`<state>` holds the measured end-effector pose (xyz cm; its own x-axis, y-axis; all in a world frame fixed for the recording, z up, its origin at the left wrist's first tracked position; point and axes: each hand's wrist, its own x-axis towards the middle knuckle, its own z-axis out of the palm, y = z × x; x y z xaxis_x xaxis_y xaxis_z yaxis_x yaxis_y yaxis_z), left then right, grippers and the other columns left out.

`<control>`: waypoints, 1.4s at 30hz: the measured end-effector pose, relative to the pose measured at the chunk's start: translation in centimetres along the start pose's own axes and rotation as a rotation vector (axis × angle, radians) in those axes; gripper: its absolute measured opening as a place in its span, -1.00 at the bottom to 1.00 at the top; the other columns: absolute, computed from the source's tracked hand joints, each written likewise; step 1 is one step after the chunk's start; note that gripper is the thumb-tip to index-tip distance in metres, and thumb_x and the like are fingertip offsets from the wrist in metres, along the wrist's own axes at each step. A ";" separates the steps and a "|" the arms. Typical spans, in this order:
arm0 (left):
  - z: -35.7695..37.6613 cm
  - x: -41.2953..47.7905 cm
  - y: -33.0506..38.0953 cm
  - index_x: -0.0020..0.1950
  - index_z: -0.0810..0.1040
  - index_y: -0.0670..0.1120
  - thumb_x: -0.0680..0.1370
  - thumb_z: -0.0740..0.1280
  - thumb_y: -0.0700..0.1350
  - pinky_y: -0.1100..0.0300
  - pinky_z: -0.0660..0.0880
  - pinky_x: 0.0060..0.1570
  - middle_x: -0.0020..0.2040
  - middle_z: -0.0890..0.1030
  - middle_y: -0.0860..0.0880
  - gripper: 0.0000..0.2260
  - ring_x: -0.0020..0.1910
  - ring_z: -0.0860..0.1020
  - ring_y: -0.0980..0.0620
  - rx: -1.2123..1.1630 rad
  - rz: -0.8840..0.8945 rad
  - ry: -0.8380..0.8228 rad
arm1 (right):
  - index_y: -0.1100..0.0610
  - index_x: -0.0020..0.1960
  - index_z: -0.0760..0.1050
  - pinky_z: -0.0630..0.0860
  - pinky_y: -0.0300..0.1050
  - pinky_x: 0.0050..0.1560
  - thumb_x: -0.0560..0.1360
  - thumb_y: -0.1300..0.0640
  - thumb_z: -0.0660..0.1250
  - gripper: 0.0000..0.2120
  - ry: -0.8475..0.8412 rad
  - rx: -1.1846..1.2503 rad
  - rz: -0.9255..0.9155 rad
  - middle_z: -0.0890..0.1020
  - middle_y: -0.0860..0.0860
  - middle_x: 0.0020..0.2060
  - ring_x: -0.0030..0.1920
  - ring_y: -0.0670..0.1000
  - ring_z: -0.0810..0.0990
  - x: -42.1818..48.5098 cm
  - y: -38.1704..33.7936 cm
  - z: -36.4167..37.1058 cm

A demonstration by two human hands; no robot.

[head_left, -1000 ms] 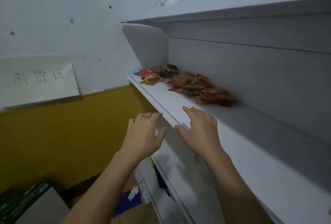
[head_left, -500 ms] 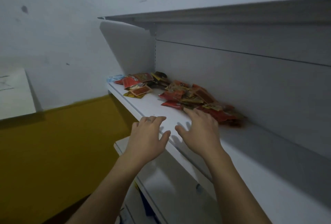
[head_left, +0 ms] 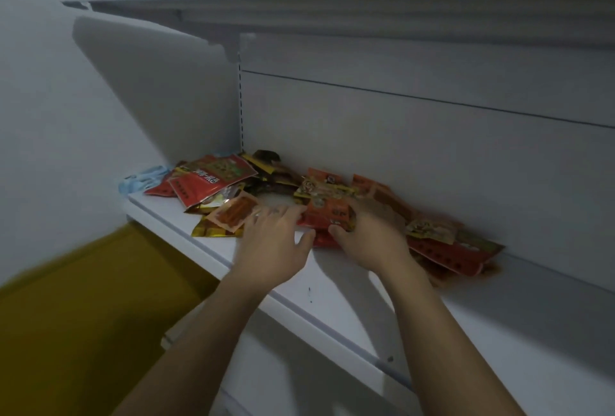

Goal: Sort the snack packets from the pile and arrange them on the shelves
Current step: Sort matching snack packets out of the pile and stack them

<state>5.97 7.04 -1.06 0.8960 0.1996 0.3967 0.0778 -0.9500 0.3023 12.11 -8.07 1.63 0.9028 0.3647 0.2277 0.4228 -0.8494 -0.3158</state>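
Packet pile [head_left: 442, 242] on white shelf [head_left: 336, 302], left hand [head_left: 273, 245] flat, fingers straight, right hand [head_left: 369, 239] on orange packet [head_left: 324, 214], grip unclear

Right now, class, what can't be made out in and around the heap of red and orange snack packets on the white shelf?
Head view:
- heap of red and orange snack packets: lower ones buried under upper ones.
- right hand: grip on the packets motion-blurred.
- upper white shelf: its top hidden by its own underside.
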 end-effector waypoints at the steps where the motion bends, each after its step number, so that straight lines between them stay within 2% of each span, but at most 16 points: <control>1: 0.2 0.8 -0.6 0.39 0.41 0.06 0.62 0.19 0.13 0.01 0.28 0.27 0.29 0.52 0.03 -0.64 0.30 0.40 -0.04 0.003 0.014 -0.002 | -0.05 0.36 0.42 0.43 -0.06 0.20 0.50 -0.16 0.31 -0.54 -0.001 -0.008 0.015 0.53 0.02 0.29 0.27 0.13 0.49 0.8 -0.3 0.2; 3: 0.6 2.2 -1.6 0.34 0.44 0.04 0.63 0.18 0.09 0.01 0.32 0.22 0.23 0.54 0.01 -0.68 0.26 0.42 -0.06 0.003 0.045 -0.013 | -0.07 0.35 0.44 0.37 -0.18 0.01 0.56 -0.14 0.25 -0.61 -0.036 0.025 0.048 0.55 -0.02 0.27 0.23 0.08 0.51 2.2 -1.2 0.3; 7: 1.8 6.1 -3.4 0.25 0.50 0.01 0.59 0.17 -0.02 -0.04 0.44 0.12 0.16 0.58 -0.03 -0.74 0.18 0.51 -0.13 -0.024 0.097 -0.004 | 0.02 0.44 0.39 0.22 -0.26 -0.12 0.66 -0.09 0.12 -0.60 -0.126 0.123 0.108 0.50 0.01 0.33 0.28 0.06 0.46 5.5 -1.9 1.7; 9: 2.7 7.7 -3.8 0.25 0.53 -0.02 0.55 0.17 -0.06 -0.08 0.49 0.06 0.13 0.61 -0.09 -0.69 0.13 0.54 -0.19 -0.036 0.084 -0.011 | 0.04 0.49 0.32 0.19 -0.29 0.16 0.67 -0.08 0.09 -0.57 -0.117 0.098 0.135 0.39 0.06 0.43 0.40 0.10 0.34 6.5 -2.0 3.0; 11: 3.5 9.2 -3.9 0.29 0.56 -0.07 0.51 0.13 -0.08 -0.13 0.46 0.08 0.16 0.61 -0.16 -0.60 0.14 0.54 -0.27 -0.077 0.061 0.006 | -0.07 0.48 0.32 0.03 0.00 0.48 0.63 -0.19 0.08 -0.54 0.015 -0.039 0.144 0.29 0.06 0.50 0.49 0.16 0.19 7.4 -1.7 4.5; 12: 3.8 9.9 -3.8 0.31 0.55 -0.08 0.50 0.11 -0.09 -0.16 0.43 0.12 0.19 0.60 -0.17 -0.57 0.17 0.52 -0.28 -0.092 0.043 0.005 | -0.11 0.47 0.33 -0.05 0.15 0.52 0.62 -0.23 0.04 -0.53 0.047 -0.112 0.112 0.27 0.05 0.51 0.51 0.17 0.15 7.9 -1.4 5.4; 14: 4.1 11.9 -3.7 0.45 0.40 0.00 0.50 0.23 -0.13 -0.14 0.33 0.27 0.38 0.45 -0.13 -0.52 0.35 0.39 -0.23 -0.056 -0.025 -0.115 | -0.12 0.44 0.37 -0.11 0.26 0.51 0.58 -0.27 -0.07 -0.47 0.050 -0.167 0.073 0.36 0.02 0.47 0.48 0.16 0.24 8.7 -0.8 6.7; 16: 4.4 13.9 -3.6 0.52 0.25 0.09 0.53 0.31 -0.15 -0.11 0.25 0.37 0.48 0.29 -0.07 -0.42 0.45 0.26 -0.17 -0.018 -0.097 -0.260 | -0.12 0.41 0.40 -0.06 0.25 0.49 0.57 -0.25 -0.08 -0.47 0.063 -0.177 0.059 0.45 -0.04 0.39 0.41 0.16 0.33 8.9 -0.4 6.9; 17: 4.8 14.5 -3.6 0.52 0.25 0.11 0.58 0.25 -0.12 -0.11 0.25 0.39 0.49 0.28 -0.06 -0.49 0.45 0.25 -0.17 -0.018 -0.105 -0.265 | -0.13 0.42 0.39 -0.02 0.23 0.49 0.59 -0.24 -0.05 -0.51 0.063 -0.192 0.065 0.46 -0.03 0.39 0.41 0.17 0.32 9.0 -0.2 6.9; 20: 6.6 15.1 -3.8 0.43 0.39 0.11 0.64 0.11 -0.07 -0.07 0.37 0.31 0.40 0.41 -0.08 -0.64 0.34 0.40 -0.16 -0.026 -0.095 -0.222 | -0.11 0.46 0.34 0.01 0.22 0.48 0.59 -0.25 -0.11 -0.45 0.048 -0.208 0.110 0.37 0.10 0.43 0.51 0.26 0.11 9.0 0.2 6.7; 23: 7.7 15.0 -3.8 0.41 0.43 0.07 0.65 0.10 -0.07 0.00 0.46 0.21 0.32 0.49 -0.11 -0.66 0.26 0.48 -0.15 -0.138 -0.077 -0.269 | -0.11 0.44 0.36 0.06 0.21 0.46 0.50 -0.33 -0.18 -0.33 0.045 -0.234 0.128 0.32 0.17 0.44 0.54 0.29 0.00 9.2 0.3 6.8; 27: 8.2 15.0 -4.6 0.37 0.48 0.06 0.66 0.15 -0.03 0.09 0.43 0.16 0.29 0.52 -0.07 -0.70 0.24 0.49 -0.10 -0.214 -0.061 -0.258 | -0.09 0.44 0.32 0.03 0.18 0.48 0.54 -0.35 0.09 -0.43 0.030 -0.196 0.156 0.21 0.18 0.51 0.56 0.25 -0.05 9.3 0.9 7.4; 31: 8.2 14.9 -5.0 0.05 0.55 0.05 0.61 0.28 -0.10 0.19 0.39 -0.10 0.15 0.54 -0.06 -0.91 -0.01 0.49 0.01 -0.323 -0.128 -0.210 | -0.04 0.47 0.26 0.07 0.13 0.49 0.50 -0.39 0.14 -0.34 0.042 -0.191 0.147 0.30 0.13 0.48 0.54 0.21 0.06 9.4 0.9 7.5; 35: 8.0 14.8 -5.1 -0.09 0.55 0.04 0.56 0.32 -0.25 0.27 0.33 -0.20 0.06 0.56 -0.02 -0.83 -0.08 0.45 0.07 -0.413 -0.168 -0.171 | -0.05 0.54 0.15 0.02 0.18 0.49 0.42 -0.48 0.18 -0.17 0.064 -0.139 0.182 0.24 0.14 0.51 0.57 0.23 -0.08 9.4 0.8 7.2; 39: 7.8 14.4 -5.3 -0.16 0.53 0.11 0.58 0.32 -0.25 0.42 0.26 -0.33 0.10 0.53 0.00 -0.75 -0.04 0.49 0.07 -0.525 -0.212 -0.128 | -0.05 0.56 0.12 0.18 0.12 0.46 0.36 -0.46 0.30 -0.08 0.040 -0.069 0.219 0.22 0.15 0.53 0.54 0.18 0.13 9.1 0.8 6.2; 42: 7.4 13.6 -4.8 -0.13 0.56 0.12 0.60 0.30 -0.23 0.48 0.26 -0.31 0.15 0.51 0.03 -0.75 0.04 0.51 0.06 -0.591 -0.192 -0.123 | -0.10 0.55 0.15 0.36 0.02 0.36 0.35 -0.43 0.35 -0.10 0.061 0.027 0.179 0.42 -0.03 0.43 0.42 0.07 0.39 8.7 0.8 5.7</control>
<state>21.04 12.58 -3.54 0.9365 0.2909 0.1959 0.0191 -0.6001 0.7997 20.80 -3.41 -1.92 0.9578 0.1842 0.2205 0.2585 -0.8877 -0.3811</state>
